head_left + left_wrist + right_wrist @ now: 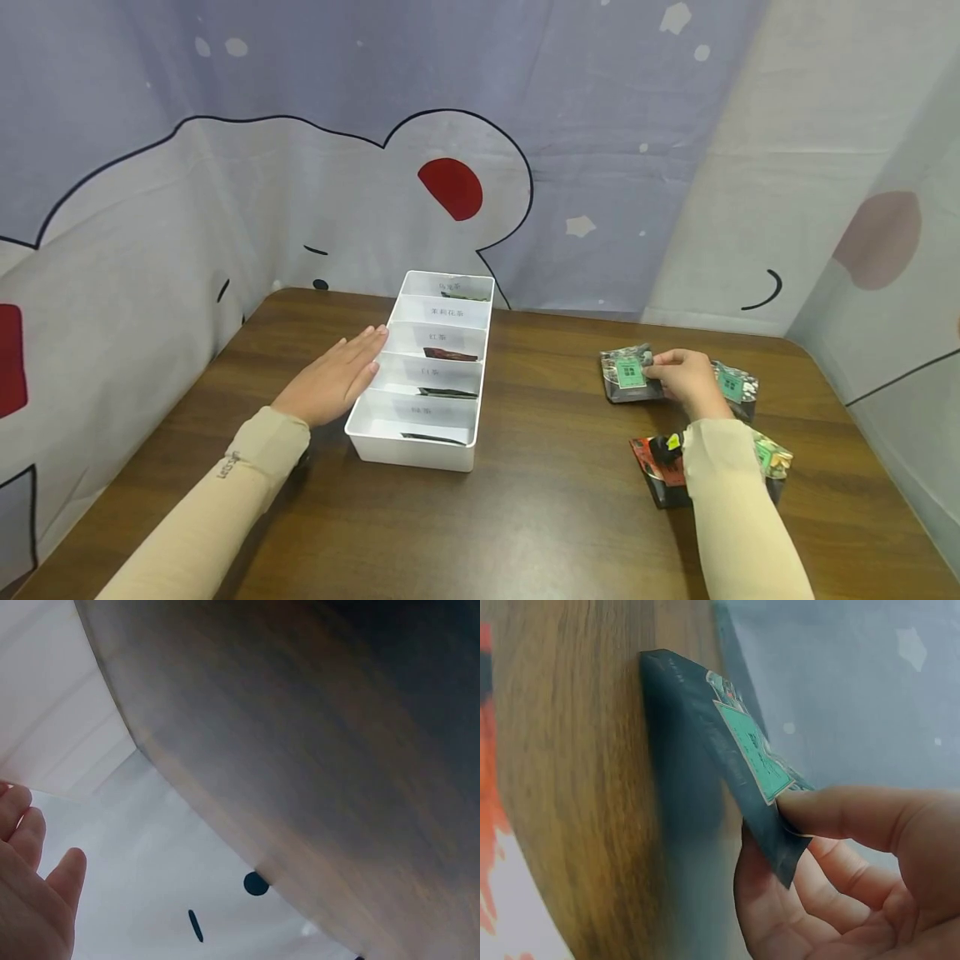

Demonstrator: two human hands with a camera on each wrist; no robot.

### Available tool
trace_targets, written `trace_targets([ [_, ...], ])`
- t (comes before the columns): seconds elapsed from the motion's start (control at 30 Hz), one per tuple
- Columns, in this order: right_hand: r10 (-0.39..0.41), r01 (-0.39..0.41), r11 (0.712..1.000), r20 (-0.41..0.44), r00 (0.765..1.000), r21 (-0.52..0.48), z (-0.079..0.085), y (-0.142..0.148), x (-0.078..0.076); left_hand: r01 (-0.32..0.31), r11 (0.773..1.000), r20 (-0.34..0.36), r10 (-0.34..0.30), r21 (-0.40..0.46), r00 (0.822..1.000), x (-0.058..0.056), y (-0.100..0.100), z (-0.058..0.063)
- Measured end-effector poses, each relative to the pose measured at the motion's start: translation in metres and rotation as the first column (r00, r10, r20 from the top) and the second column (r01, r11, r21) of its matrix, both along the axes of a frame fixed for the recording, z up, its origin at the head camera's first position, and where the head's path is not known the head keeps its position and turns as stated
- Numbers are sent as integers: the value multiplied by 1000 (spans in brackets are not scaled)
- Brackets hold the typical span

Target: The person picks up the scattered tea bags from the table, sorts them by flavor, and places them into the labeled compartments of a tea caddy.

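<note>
Between the thumb and fingers of my right hand (686, 382) is the edge of a dark tea packet (624, 375) with a green label. In the right wrist view this packet (697, 724) is tilted off the wooden surface, its far edge low. My left hand (330, 379), fingers straight, rests against the left side of a white divided box (412, 451). Single packets lie in most of its labelled compartments, including a reddish one (450, 355) in the middle. The left wrist view catches only part of the left hand (37, 885) below the box wall (56, 690).
Behind my right hand lies another green-labelled packet (738, 387). A red packet (670, 475) and a yellow-green packet (772, 457) are partly covered by my right forearm. The brown table (555, 508) ends at a patterned curtain (600, 167) at the back and sides.
</note>
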State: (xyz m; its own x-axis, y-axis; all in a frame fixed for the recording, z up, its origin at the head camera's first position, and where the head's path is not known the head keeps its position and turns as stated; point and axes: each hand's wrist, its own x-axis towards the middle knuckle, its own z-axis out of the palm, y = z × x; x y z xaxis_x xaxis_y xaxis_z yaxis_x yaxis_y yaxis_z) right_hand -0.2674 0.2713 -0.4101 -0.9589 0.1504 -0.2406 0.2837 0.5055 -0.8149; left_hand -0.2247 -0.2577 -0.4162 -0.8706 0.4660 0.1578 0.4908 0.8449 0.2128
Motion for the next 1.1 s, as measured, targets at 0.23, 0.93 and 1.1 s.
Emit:
trace_targets([
  [0.23, 14, -12, 995, 24, 1000, -98, 6, -6, 4, 14, 1000, -32, -14, 14, 999, -1, 0, -1],
  [0.93, 34, -54, 988, -138, 990, -142, 14, -47, 14, 0, 1000, -20, -1, -13, 1000, 0, 1, 1],
  [1.1, 18, -55, 981, -197, 980, -185, 21, -59, 22, 5, 1000, -27, -6, -12, 1000, 0, 1, 1],
])
